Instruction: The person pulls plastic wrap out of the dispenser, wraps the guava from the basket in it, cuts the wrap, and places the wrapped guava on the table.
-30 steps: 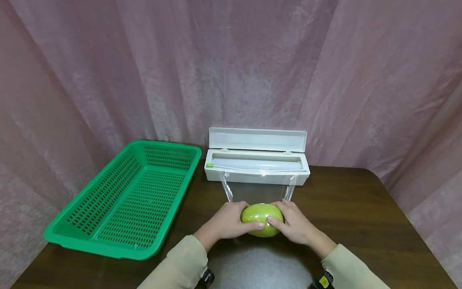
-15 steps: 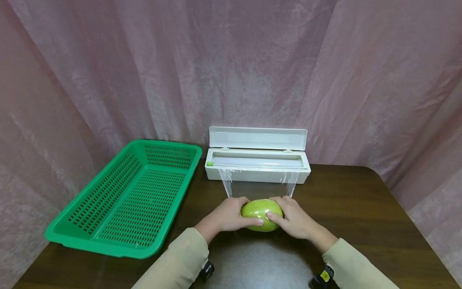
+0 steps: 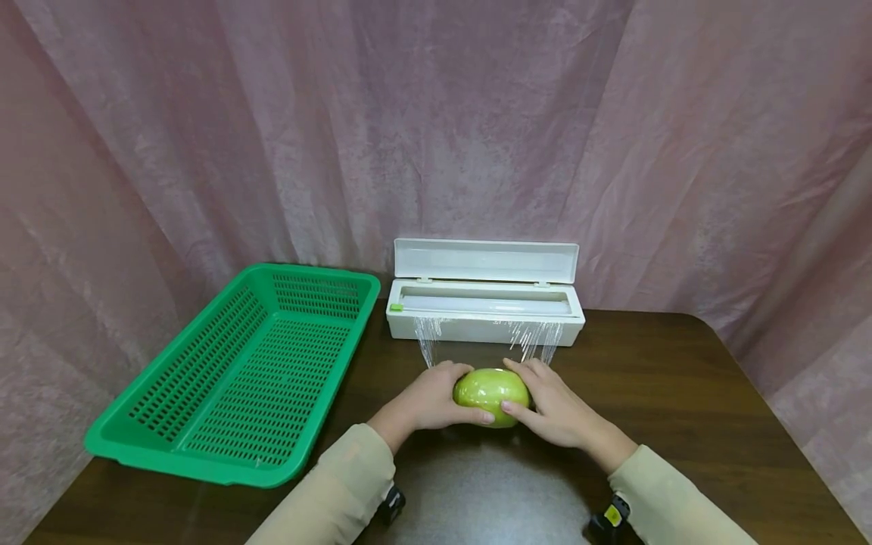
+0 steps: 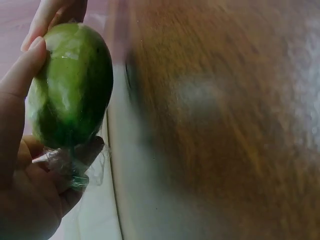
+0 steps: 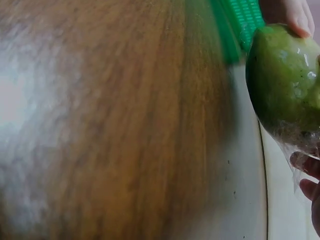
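Observation:
A smooth, oval green fruit (image 3: pixel 492 395), mango-like in shape, is held between both hands above the table. Shiny clear cling film (image 4: pixel 75 167) covers it and bunches loosely at its end in the left wrist view. My left hand (image 3: pixel 436 397) grips the left side, its thumb across the near face. From the right, my right hand (image 3: pixel 552 405) holds it with the thumb on the front and fingers behind. Wrinkled film strips run from the hands to the front of the white cling film dispenser (image 3: pixel 484 330), whose lid stands up with a roll inside.
To the left sits a green slotted plastic basket (image 3: pixel 232 471). The dark wooden table (image 3: pixel 681 409) extends right of the hands to a rounded far corner. A pink curtain (image 3: pixel 477 121) hangs behind the dispenser.
Both hands and the fruit have moved slightly towards the dispenser. The film between them, smooth and taut before, is now shorter and gathered into wrinkled strips.

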Available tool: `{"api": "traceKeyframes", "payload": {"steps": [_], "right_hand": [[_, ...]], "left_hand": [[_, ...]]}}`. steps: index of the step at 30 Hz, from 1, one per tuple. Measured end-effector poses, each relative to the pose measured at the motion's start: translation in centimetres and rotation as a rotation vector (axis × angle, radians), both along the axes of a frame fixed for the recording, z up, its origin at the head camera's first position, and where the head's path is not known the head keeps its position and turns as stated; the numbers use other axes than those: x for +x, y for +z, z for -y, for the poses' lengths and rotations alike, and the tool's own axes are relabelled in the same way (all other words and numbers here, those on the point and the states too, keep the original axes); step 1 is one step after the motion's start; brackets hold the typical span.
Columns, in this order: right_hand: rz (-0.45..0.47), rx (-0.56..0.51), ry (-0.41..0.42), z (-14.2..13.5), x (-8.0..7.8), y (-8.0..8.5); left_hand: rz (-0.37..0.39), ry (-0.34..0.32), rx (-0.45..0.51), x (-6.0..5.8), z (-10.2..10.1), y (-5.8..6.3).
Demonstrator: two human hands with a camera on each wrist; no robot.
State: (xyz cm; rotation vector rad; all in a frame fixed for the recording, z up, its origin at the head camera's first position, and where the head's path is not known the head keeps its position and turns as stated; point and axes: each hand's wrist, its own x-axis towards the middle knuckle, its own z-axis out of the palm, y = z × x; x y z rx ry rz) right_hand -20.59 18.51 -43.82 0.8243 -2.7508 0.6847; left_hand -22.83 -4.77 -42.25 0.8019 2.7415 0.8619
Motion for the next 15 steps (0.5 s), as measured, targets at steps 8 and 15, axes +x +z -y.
{"api": "traceKeyframes", "payload": {"steps": [8, 15], "right_hand": [[-0.023, -0.025, 0.016, -0.02, -0.39, -0.07], [-0.016, 0.002, -0.004, -0.12, -0.95, -0.26]], "left_hand": [[-0.024, 0.028, -0.039, 0.11, -0.11, 0.21], [-0.084, 0.013, -0.078, -0.09, -0.13, 0.03]]}}
